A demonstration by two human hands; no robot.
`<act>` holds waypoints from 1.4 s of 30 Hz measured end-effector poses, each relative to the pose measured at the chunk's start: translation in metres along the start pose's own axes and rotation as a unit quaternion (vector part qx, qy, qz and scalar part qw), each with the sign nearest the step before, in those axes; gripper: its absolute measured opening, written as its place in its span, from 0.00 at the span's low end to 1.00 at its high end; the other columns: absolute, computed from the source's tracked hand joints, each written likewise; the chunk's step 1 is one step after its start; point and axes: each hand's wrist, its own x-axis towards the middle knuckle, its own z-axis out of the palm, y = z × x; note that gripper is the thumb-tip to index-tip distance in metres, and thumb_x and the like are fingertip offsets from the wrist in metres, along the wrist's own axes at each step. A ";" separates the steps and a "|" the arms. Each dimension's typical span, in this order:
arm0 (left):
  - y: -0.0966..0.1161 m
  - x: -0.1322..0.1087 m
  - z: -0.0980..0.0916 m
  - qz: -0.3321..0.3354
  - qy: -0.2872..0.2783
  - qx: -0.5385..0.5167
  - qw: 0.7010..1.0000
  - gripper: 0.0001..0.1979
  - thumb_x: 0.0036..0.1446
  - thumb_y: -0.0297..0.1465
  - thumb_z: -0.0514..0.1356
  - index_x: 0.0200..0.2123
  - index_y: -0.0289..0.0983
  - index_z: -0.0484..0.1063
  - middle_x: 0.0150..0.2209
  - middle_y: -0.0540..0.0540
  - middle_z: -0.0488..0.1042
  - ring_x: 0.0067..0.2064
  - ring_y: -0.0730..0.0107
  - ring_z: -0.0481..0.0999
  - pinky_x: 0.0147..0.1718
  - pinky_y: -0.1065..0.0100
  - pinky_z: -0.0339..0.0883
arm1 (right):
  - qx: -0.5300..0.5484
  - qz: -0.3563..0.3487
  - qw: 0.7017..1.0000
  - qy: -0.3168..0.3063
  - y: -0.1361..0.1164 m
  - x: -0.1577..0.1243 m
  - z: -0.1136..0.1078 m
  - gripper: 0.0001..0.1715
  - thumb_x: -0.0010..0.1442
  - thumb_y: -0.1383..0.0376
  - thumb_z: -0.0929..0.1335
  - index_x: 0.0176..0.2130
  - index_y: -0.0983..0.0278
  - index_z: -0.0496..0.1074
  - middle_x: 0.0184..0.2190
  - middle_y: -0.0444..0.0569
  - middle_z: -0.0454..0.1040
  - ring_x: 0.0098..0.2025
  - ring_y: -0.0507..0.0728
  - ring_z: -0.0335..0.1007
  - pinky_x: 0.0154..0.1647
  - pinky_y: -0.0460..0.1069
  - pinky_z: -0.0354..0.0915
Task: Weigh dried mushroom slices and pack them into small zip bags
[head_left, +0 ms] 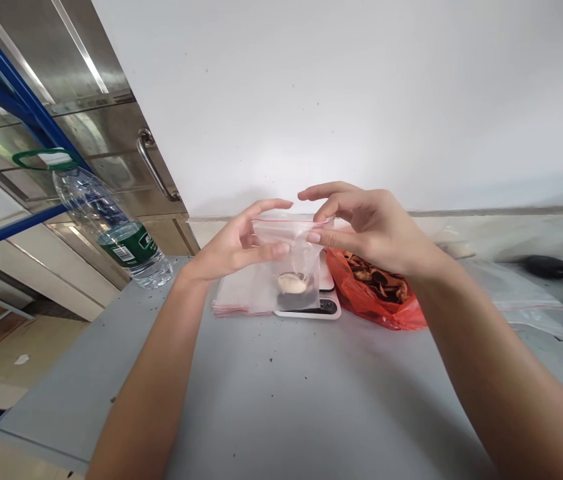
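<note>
A clear zip bag [291, 239] with a red line along its top hangs upright between my two hands. A pale, oval piece [292, 283] and something dark lie at its bottom. My left hand [238, 243] grips the bag's left side, thumb in front and fingers partly hidden behind it. Near the top right corner, my right hand [356, 223] pinches the bag between thumb and fingers, its index finger raised. Behind the bag, a white kitchen scale [334, 312] shows in part. Flat zip bags [238, 293] are stacked at its left.
A red plastic bag [361, 300] of dried brown pieces [378, 277] stands right of the scale. A large water bottle [111, 220] is at the table's left edge. More clear bags [516, 287] and a black object [548, 267] lie right. A white wall [361, 100] rises behind.
</note>
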 end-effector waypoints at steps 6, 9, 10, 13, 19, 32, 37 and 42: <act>0.003 0.000 -0.001 0.009 0.070 0.022 0.997 0.30 0.51 0.52 0.73 0.48 0.35 0.80 0.46 0.41 0.83 0.48 0.52 0.83 0.49 0.59 0.77 | -0.067 0.034 0.997 0.001 0.005 -0.001 -0.004 0.24 0.57 0.47 0.75 0.26 0.60 0.70 0.34 0.50 0.78 0.37 0.58 0.74 0.38 0.53 0.69; -0.003 0.003 0.000 0.004 0.111 0.026 0.993 0.29 0.43 0.50 0.78 0.40 0.34 0.82 0.41 0.42 0.84 0.43 0.54 0.84 0.44 0.59 0.78 | -0.074 0.040 0.996 0.010 0.013 0.000 -0.006 0.25 0.59 0.46 0.74 0.25 0.60 0.68 0.23 0.44 0.69 0.26 0.53 0.65 0.28 0.49 0.61; -0.005 0.004 0.000 0.002 0.122 0.028 0.992 0.29 0.41 0.50 0.78 0.39 0.34 0.82 0.41 0.42 0.84 0.42 0.54 0.84 0.43 0.60 0.79 | -0.072 0.036 0.997 0.018 0.015 0.000 -0.007 0.26 0.58 0.46 0.75 0.25 0.60 0.67 0.21 0.43 0.68 0.26 0.52 0.64 0.26 0.49 0.59; -0.009 0.005 -0.001 0.009 0.129 0.007 0.992 0.26 0.43 0.49 0.78 0.36 0.34 0.83 0.38 0.42 0.85 0.41 0.54 0.85 0.42 0.60 0.80 | -0.047 0.025 0.998 0.037 0.020 0.001 -0.010 0.27 0.54 0.47 0.78 0.23 0.60 0.66 0.21 0.42 0.66 0.26 0.52 0.62 0.25 0.49 0.58; -0.010 0.003 -0.007 0.028 0.068 -0.076 0.994 0.26 0.46 0.47 0.78 0.42 0.36 0.85 0.40 0.41 0.86 0.44 0.53 0.86 0.47 0.58 0.81 | 0.051 0.046 0.997 0.027 0.021 -0.003 -0.016 0.23 0.48 0.51 0.82 0.26 0.59 0.71 0.27 0.44 0.73 0.30 0.55 0.72 0.30 0.52 0.70; -0.012 0.006 -0.001 0.095 0.157 -0.092 0.979 0.21 0.49 0.47 0.77 0.33 0.36 0.80 0.33 0.46 0.84 0.36 0.66 0.84 0.40 0.67 0.81 | 0.060 0.080 0.995 -0.025 0.024 -0.003 -0.015 0.17 0.52 0.53 0.80 0.30 0.61 0.77 0.30 0.49 0.80 0.34 0.58 0.77 0.37 0.54 0.74; -0.008 0.008 0.006 0.092 0.146 -0.079 0.982 0.24 0.50 0.51 0.76 0.38 0.36 0.82 0.35 0.43 0.85 0.39 0.61 0.85 0.39 0.65 0.81 | 0.088 0.075 0.993 -0.019 0.025 -0.002 -0.008 0.12 0.56 0.58 0.78 0.31 0.61 0.75 0.30 0.46 0.79 0.34 0.57 0.77 0.37 0.53 0.73; -0.012 0.012 0.009 0.089 0.203 -0.073 0.972 0.21 0.50 0.49 0.76 0.34 0.37 0.86 0.33 0.44 0.85 0.35 0.64 0.84 0.36 0.66 0.80 | 0.077 0.083 0.991 -0.072 0.028 -0.002 -0.009 0.18 0.52 0.56 0.79 0.39 0.61 0.77 0.30 0.48 0.82 0.36 0.61 0.81 0.37 0.55 0.74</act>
